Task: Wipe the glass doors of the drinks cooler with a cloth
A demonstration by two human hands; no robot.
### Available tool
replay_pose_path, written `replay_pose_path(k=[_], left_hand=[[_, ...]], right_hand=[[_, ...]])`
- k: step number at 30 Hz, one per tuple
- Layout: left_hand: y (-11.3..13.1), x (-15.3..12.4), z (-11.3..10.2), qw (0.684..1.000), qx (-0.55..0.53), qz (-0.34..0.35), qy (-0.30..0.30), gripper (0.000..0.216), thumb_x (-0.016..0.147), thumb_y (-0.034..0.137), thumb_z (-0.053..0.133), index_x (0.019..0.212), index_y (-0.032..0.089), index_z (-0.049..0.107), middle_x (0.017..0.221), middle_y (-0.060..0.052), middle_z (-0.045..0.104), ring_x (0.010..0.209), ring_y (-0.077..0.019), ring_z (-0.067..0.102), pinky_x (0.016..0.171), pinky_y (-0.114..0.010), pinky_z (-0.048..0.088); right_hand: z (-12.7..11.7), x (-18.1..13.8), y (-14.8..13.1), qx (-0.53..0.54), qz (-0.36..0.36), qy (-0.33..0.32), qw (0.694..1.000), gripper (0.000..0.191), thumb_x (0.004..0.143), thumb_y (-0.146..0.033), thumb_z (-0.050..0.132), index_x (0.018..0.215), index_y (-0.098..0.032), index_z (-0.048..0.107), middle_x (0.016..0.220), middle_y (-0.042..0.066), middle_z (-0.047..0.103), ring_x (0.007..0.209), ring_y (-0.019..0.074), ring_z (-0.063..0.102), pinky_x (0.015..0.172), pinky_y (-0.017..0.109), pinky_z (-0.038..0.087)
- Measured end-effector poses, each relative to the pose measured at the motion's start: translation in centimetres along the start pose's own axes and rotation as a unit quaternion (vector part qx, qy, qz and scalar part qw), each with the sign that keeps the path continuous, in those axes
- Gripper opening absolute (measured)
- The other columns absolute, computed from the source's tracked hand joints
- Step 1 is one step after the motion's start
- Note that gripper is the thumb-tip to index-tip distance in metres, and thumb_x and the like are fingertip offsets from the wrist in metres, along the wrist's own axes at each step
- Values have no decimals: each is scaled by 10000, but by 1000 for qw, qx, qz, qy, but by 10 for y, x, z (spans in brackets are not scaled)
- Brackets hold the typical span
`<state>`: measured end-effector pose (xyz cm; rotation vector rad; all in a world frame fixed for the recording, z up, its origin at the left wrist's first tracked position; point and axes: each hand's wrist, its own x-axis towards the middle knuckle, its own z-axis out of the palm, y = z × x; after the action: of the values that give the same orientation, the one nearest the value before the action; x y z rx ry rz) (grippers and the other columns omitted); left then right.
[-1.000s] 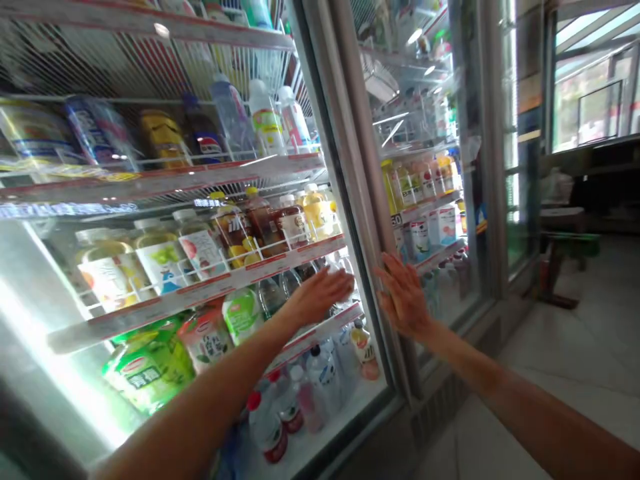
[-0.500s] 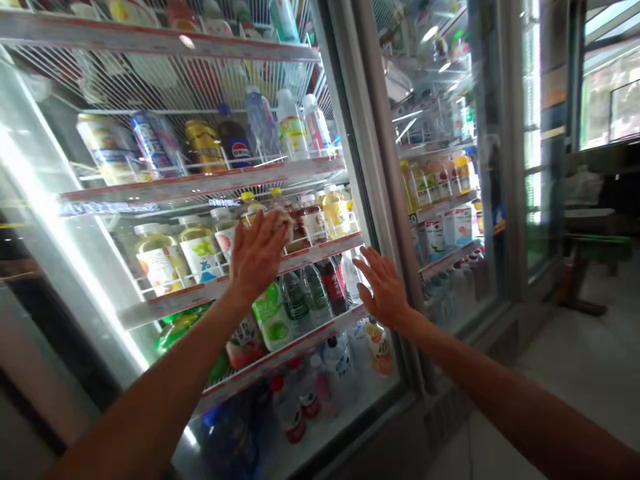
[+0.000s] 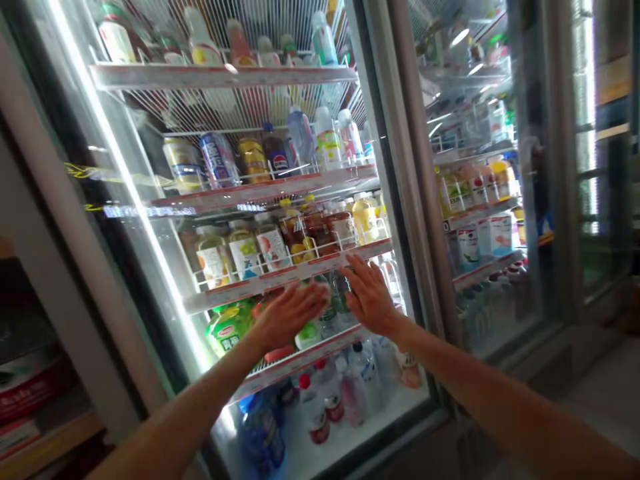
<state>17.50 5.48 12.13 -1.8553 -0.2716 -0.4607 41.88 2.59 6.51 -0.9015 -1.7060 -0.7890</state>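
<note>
My left hand [image 3: 293,313] lies flat over the glass door [image 3: 350,433] of a lit drinks fridge, its fingers together and pointing right. A pale scrap, which looks like a wadded cloth [image 3: 324,293], shows at its fingertips, mostly hidden by the hand. My right hand [image 3: 370,297] is up beside it with fingers spread and nothing in them, at or close to the glass. Behind the hands are a shelf of juice and tea bottles [image 3: 273,243] and a lower shelf with a green bottle [image 3: 227,327].
A metal door frame [image 3: 405,167] stands right of my hands, with another stocked fridge section [image 3: 480,187] beyond. Higher shelves hold cans [image 3: 217,160] and bottles. Bottles with red caps [image 3: 315,410] stand at the bottom. At far left are red boxes [image 3: 33,393].
My left hand has swept down and to the right across the glass, closer to my right hand. The view has turned left, showing more of the left door edge.
</note>
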Motion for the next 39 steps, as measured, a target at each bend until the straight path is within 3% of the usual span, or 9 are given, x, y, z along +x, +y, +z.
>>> replay_pose_path(k=[3, 8, 14, 19, 25, 27, 31, 37, 39], left_hand=[[-12, -22, -8, 1000, 13, -5, -27, 570, 856, 194, 442, 1399, 283, 297, 1415, -16, 413, 1358, -163, 288, 1143, -384, 163], [-64, -48, -34, 933, 127, -323, 95, 592, 853, 219, 469, 1413, 240, 278, 1452, -110, 345, 1380, -250, 231, 1100, -476, 235], [-76, -65, -48, 986, 55, -153, -25, 551, 879, 192, 426, 1390, 345, 286, 1431, 4, 399, 1353, -168, 301, 1116, -389, 234], [-97, -61, -53, 875, 129, -455, 105, 500, 888, 300, 401, 1370, 175, 356, 1473, -131, 307, 1366, -315, 250, 1066, -542, 267], [-72, -31, -34, 982, 51, -180, -29, 434, 888, 210, 392, 1317, 265, 429, 1430, -51, 402, 1373, -197, 259, 1101, -414, 262], [-90, -29, -40, 969, 61, -238, -2, 423, 890, 242, 397, 1311, 228, 440, 1431, -71, 398, 1366, -242, 272, 1100, -464, 252], [-123, -15, -50, 870, 104, -467, 120, 493, 886, 318, 405, 1338, 122, 397, 1470, -128, 314, 1351, -355, 255, 1075, -564, 243], [-100, 35, -30, 987, 45, -155, -19, 409, 899, 265, 394, 1303, 262, 452, 1426, -39, 408, 1349, -224, 311, 1100, -442, 263], [-105, 46, -28, 979, 51, -196, 13, 430, 893, 269, 401, 1322, 265, 431, 1433, -41, 398, 1360, -222, 289, 1107, -451, 245]], right_hand=[[2, 7, -4, 2, -12, 0, 1000, 446, 858, -204, 392, 1301, -180, 449, 1451, 123, 365, 1381, 231, 252, 1090, 476, 255], [8, 16, -4, 7, -6, 18, 1000, 493, 858, -207, 394, 1351, -199, 387, 1462, 120, 348, 1384, 239, 245, 1082, 495, 263], [20, 42, -17, -12, -56, 26, 998, 438, 873, -210, 380, 1308, -197, 425, 1444, 100, 383, 1382, 215, 253, 1106, 475, 230], [26, 70, -1, -39, -16, 80, 996, 449, 871, -218, 386, 1319, -203, 415, 1461, 89, 357, 1393, 217, 228, 1117, 498, 193], [42, 69, 17, -43, -8, 69, 997, 467, 871, -209, 384, 1338, -223, 404, 1464, 85, 354, 1395, 226, 221, 1112, 513, 192], [43, 64, 23, -46, -23, 63, 997, 462, 875, -207, 377, 1335, -222, 412, 1461, 87, 360, 1393, 222, 229, 1114, 512, 182], [37, 60, 34, -46, 3, 66, 997, 481, 871, -216, 372, 1352, -203, 400, 1462, 99, 357, 1393, 229, 226, 1109, 509, 188], [22, 59, 45, -55, 10, 75, 996, 463, 870, -221, 383, 1330, -193, 414, 1463, 88, 355, 1393, 222, 224, 1114, 468, 202], [13, 57, 56, -62, 21, 77, 995, 474, 875, -218, 374, 1349, -205, 387, 1465, 83, 352, 1393, 223, 223, 1109, 472, 215]])
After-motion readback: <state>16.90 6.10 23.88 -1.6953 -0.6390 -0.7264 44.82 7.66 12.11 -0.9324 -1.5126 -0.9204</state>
